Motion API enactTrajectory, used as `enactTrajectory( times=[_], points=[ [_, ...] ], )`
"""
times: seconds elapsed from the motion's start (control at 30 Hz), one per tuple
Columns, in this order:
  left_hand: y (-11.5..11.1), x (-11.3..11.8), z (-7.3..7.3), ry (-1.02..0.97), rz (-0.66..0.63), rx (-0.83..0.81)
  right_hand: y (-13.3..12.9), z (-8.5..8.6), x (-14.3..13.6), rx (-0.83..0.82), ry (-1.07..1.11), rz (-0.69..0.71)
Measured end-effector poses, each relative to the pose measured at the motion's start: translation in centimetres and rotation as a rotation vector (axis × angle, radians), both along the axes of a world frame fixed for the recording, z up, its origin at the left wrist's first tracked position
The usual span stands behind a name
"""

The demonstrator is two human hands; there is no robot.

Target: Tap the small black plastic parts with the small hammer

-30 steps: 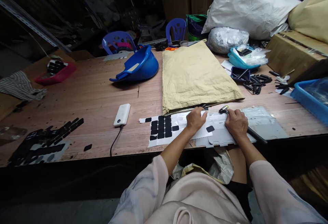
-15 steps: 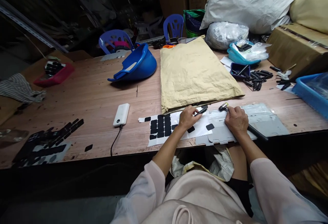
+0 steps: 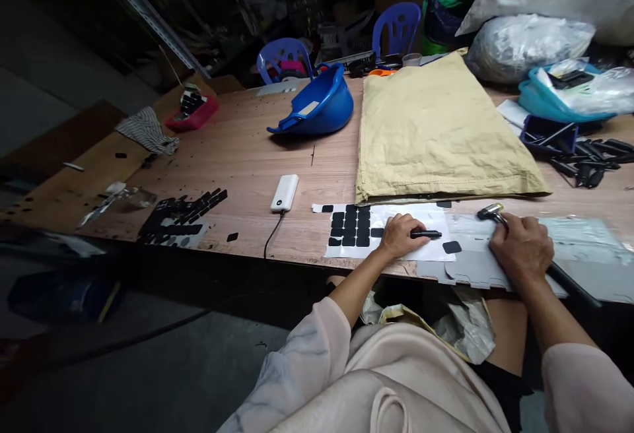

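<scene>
My left hand (image 3: 400,236) pinches a slim black pen-like piece (image 3: 430,233), which points to the right over a white sheet (image 3: 391,212). Rows of black rounded squares (image 3: 351,225) cover the sheet's left part. My right hand (image 3: 522,247) is wrapped round a small hammer, its metal head (image 3: 489,211) to the left and its black handle (image 3: 574,285) reaching out to the lower right. Beneath the hammer lies a grey board (image 3: 480,265) under clear film. A single black square (image 3: 452,247) rests between my hands.
Behind the sheet lies a large tan sack (image 3: 446,129). A white power bank (image 3: 284,193) with a cable and a blue basin (image 3: 321,103) are to the left. Black pieces (image 3: 594,162) pile at the right by a teal basket (image 3: 567,99). More black pieces (image 3: 183,215) lie far left.
The view has swung left, so the table's things appear further right. The black piece in my left hand now lies nearly level, where before it slanted. My right hand still grips the hammer.
</scene>
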State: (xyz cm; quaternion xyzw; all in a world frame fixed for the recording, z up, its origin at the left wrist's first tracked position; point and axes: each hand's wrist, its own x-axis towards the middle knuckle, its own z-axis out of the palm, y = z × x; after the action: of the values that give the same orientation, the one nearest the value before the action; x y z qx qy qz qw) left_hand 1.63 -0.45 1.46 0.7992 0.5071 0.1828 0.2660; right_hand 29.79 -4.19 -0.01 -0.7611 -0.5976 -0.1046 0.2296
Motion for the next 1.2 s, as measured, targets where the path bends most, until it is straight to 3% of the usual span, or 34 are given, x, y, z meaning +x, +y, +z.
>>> enactTrajectory(
  times=[0.2, 0.3, 0.47, 0.67, 0.97, 1.1, 1.2],
  points=[
    [0.2, -0.3, -0.1, -0.016, -0.018, -0.016, 0.6, 0.1, 1.6, -0.056, 0.173, -0.034],
    [0.3, -0.3, -0.2, -0.03, -0.029, -0.016, 0.3, 1.1, 1.2, 0.02, 0.244, 0.011],
    [0.2, -0.4, -0.3, -0.027, -0.026, -0.028, -2.1, 3.0, -3.6, 0.136, 0.37, 0.212],
    [0.3, -0.3, -0.4, -0.015, -0.015, -0.033, -4.3, 2.2, -9.2, 0.06, 0.429, 0.421],
    [0.3, -0.2, -0.7, -0.03, -0.001, -0.032, -5.5, 1.8, -11.2, 0.094, 0.314, 0.424],
    [0.2, -0.1, -0.6, -0.041, 0.011, -0.033, -5.5, 1.9, -11.0, 0.03, 0.244, 0.382],
    [0.2, -0.1, -0.7, -0.059, 0.011, -0.029, -5.4, 2.4, -10.5, 0.082, 0.272, 0.356]
  ],
)
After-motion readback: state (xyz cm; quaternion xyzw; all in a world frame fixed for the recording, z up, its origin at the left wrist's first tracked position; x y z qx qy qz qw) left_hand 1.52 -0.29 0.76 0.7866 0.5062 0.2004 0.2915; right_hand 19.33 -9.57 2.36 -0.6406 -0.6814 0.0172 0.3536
